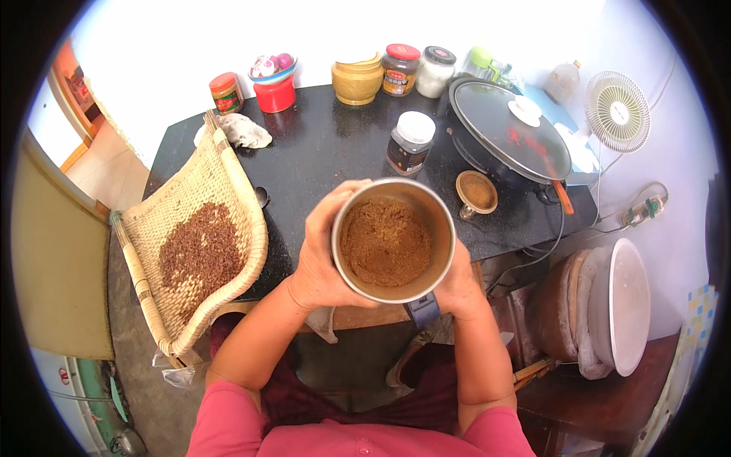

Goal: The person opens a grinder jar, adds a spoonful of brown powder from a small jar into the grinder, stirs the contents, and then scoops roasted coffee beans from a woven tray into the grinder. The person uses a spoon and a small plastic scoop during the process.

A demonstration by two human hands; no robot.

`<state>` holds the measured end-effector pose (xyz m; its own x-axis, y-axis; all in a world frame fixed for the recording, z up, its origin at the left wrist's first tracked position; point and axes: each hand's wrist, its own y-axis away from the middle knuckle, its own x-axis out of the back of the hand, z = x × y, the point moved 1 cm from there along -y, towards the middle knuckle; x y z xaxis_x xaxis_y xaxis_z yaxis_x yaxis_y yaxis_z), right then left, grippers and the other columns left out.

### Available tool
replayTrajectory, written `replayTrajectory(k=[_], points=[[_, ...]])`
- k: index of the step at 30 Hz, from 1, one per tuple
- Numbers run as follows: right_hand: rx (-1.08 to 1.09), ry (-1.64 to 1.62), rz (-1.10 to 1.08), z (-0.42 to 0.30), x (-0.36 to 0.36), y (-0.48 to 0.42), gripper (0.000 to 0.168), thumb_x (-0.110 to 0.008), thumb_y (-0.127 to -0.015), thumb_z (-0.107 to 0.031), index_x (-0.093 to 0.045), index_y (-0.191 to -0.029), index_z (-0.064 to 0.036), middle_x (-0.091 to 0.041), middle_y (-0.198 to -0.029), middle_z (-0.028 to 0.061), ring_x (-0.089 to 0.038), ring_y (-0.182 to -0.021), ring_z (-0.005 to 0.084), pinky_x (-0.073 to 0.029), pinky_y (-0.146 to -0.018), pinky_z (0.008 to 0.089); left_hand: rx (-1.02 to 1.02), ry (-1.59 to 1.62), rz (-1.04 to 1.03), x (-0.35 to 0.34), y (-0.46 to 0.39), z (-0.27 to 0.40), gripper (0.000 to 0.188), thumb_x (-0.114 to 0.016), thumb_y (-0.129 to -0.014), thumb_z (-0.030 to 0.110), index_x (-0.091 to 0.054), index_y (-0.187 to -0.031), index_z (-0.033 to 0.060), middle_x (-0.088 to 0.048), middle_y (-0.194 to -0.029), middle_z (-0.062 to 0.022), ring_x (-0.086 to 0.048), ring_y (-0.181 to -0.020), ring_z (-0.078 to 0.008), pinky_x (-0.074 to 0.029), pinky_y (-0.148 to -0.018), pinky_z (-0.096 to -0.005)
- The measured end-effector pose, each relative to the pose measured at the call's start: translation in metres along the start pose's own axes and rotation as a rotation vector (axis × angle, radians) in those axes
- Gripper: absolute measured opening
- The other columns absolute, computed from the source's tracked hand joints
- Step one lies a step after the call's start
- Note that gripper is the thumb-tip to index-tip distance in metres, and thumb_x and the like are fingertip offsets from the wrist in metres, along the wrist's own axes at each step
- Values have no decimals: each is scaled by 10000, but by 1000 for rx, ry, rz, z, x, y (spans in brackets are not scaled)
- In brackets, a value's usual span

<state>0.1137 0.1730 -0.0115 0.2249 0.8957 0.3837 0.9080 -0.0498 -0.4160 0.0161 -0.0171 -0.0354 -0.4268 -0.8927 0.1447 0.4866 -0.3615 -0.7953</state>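
Both hands hold up a round metal cup [393, 291] with brown ground powder [386, 243] inside. My left hand [322, 257] grips its left side; my right hand [460, 280] is around its right side, partly hidden behind it. Beyond the cup stands a jar with a white lid [410, 143]. A round lid-like piece with brown powder on it [477, 192] lies to the right, atop the dark table [325, 137]. On the left, a woven winnowing basket [254, 228] holds reddish-brown dried bits [203, 251]. A dark spoon [261, 197] shows beside the basket's edge.
An electric pan with a glass lid [508, 125] stands at the back right, near a small fan [617, 112]. Jars, a yellow pot [357, 80] and a bowl on a red container [274, 94] line the wall. A cloth [245, 130] lies behind the basket. A large basin [628, 308] is at right.
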Motion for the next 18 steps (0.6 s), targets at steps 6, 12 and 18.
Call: replayTrajectory(k=[6,12,18], points=[[20,-41,-35,3,-3,4,1004,-847,-686,-16,-305,-1531,3,-452,-1494,197,-416,-1424,284,-357,-1160,414,129,-7,4,-6,0,6,1244,-976,-528,301,-219,-1479,40,-448,-1416,-184,-492,-1325,-304,-402,-1113,-437],[-300,-322,80,14,6,16,879,-796,-748,-3,-356,-1509,17,-474,-1484,167,-458,-1375,253,-355,-1153,389,-67,-21,-99,-13,-14,9,1251,-978,-526,302,-217,-1493,77,-441,-1433,-211,-479,-1338,-338,-402,-1104,-461],[-188,-246,-15,11,5,14,933,-769,-709,49,-324,-1528,20,-446,-1505,168,-375,-1443,264,-320,-1174,390,41,-142,-100,-12,-8,12,1300,-958,-514,282,-141,-1496,42,-418,-1452,-198,-486,-1336,-324,-404,-1115,-442]])
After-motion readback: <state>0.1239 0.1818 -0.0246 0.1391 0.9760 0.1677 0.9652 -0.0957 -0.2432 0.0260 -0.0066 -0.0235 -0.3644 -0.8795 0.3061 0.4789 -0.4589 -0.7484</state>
